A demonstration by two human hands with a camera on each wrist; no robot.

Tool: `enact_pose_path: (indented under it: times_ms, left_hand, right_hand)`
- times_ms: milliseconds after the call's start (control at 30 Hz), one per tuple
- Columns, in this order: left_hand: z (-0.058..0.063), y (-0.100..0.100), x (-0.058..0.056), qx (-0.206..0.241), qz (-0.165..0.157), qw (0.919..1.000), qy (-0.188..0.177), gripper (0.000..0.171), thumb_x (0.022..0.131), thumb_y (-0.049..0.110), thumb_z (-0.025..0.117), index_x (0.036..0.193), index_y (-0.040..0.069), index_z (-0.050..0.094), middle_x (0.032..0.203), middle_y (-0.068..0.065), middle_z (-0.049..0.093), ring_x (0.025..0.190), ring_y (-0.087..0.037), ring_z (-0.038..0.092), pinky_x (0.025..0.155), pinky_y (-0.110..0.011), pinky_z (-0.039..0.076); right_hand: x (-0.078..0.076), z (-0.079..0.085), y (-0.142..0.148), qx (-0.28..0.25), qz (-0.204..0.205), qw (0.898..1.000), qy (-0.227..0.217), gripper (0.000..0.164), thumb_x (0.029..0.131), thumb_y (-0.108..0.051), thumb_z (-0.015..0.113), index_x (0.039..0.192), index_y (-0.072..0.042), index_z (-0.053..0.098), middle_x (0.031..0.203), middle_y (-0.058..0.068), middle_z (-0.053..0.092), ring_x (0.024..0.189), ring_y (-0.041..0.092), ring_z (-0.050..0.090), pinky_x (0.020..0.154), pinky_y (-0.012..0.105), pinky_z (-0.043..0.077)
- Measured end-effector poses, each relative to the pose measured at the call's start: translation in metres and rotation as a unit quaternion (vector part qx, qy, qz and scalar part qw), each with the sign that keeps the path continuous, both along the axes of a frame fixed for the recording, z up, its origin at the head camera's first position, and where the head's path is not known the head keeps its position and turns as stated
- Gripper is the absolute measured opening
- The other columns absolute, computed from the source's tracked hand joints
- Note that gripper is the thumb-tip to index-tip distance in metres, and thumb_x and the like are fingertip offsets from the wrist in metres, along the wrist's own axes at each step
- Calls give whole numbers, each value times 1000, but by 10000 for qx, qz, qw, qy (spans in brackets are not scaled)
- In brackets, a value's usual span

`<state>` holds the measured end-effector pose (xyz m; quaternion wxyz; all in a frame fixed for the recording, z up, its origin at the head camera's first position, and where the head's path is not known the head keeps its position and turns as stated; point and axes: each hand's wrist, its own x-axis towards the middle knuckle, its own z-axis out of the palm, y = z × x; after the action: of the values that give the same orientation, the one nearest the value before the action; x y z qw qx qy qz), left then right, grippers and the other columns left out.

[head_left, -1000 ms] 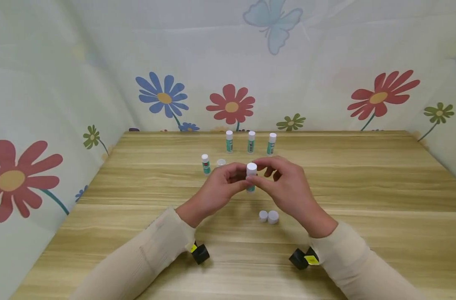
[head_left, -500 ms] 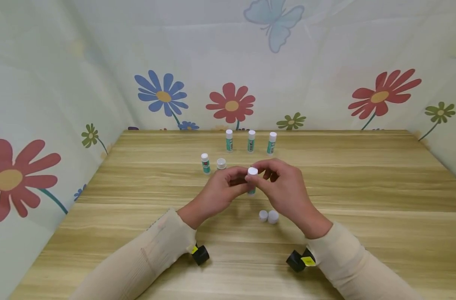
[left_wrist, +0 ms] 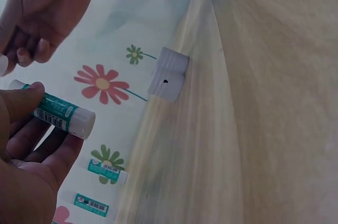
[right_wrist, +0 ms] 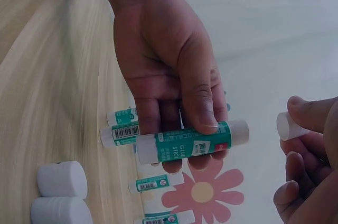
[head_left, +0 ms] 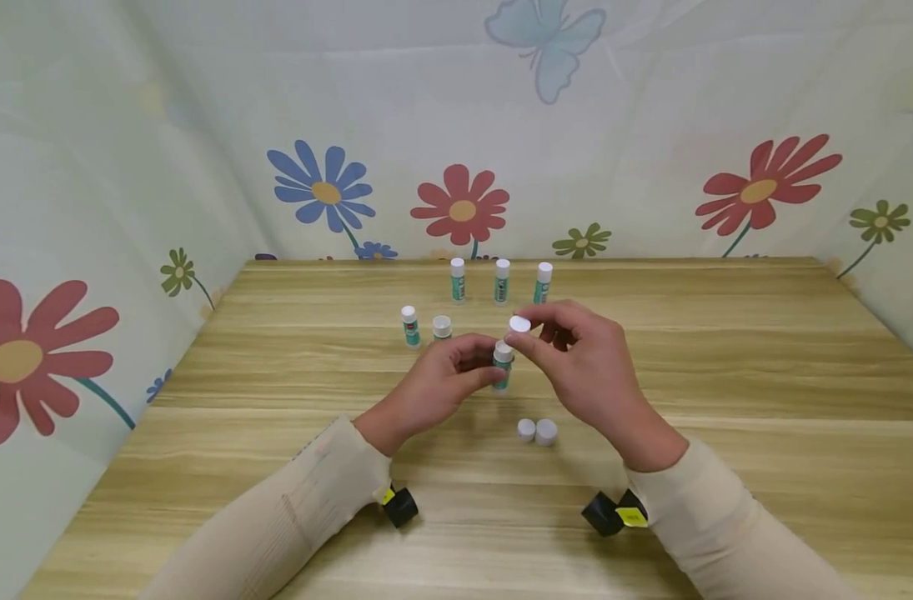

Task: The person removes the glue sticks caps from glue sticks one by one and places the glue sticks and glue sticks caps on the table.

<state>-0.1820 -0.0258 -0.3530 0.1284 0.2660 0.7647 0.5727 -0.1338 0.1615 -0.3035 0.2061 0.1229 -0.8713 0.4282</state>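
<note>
My left hand [head_left: 433, 385] grips a green-and-white glue stick [head_left: 503, 375] upright over the table, thumb on one side and fingers on the other. In the right wrist view the label on that glue stick [right_wrist: 185, 143] faces the camera. Just above its white top, my right hand [head_left: 591, 371] pinches a white cap [head_left: 519, 324] between thumb and fingers. A gap separates the cap [right_wrist: 289, 127] from the glue stick. Two more white caps [head_left: 536, 432] lie side by side on the wood, nearer the body than the hands.
Three capped glue sticks [head_left: 502, 282] stand in a row at the back of the wooden table [head_left: 726, 350]. Another glue stick [head_left: 411, 328] stands at the left. Beside it, a white-topped one [head_left: 442, 327] is partly hidden behind my left hand. A flowered cloth [head_left: 621, 125] hangs behind.
The cap has come off the glue stick. My right hand has lifted it up and slightly to the right, while my left hand keeps the stick in nearly the same place.
</note>
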Motion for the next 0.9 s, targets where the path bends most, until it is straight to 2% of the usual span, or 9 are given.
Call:
enact_pose_path:
  times_ms: [267, 533, 667, 900]
  left_hand:
    - [-1, 0, -2, 2, -50, 10000, -37, 31, 93, 17, 65, 123, 10, 63, 115, -3, 67, 103, -13, 66, 90, -30, 55]
    - [-5, -1, -8, -56, 60, 9998, -155, 28, 95, 16, 63, 122, 13, 62, 120, -7, 67, 108, -14, 66, 92, -31, 54]
    - [-6, -2, -10, -80, 92, 9997, -188, 28, 95, 13, 61, 123, 9, 61, 123, -10, 66, 111, -16, 65, 93, -31, 54]
    - [-8, -2, -15, -189, 284, 9994, -105, 30, 96, 14, 59, 125, 10, 60, 129, -10, 63, 116, -14, 62, 96, -32, 52]
  right_hand:
    - [0, 1, 5, -10, 98, 9999, -91, 21, 84, -24, 76, 103, -15, 72, 75, 0, 56, 67, 17, 48, 58, 24, 40]
    - [0, -3, 10, 172, 108, 9994, -292, 23, 85, -27, 75, 105, -16, 71, 73, 0, 58, 68, 17, 48, 60, 24, 41]
    - [0, -5, 12, 185, 94, 9986, -477, 22, 85, -27, 75, 105, -18, 72, 73, 0, 61, 69, 17, 50, 60, 25, 42]
    - [-1, -10, 18, 431, 85, 9954, -850, 22, 86, -29, 74, 105, -18, 71, 87, -2, 69, 74, 17, 52, 62, 26, 44]
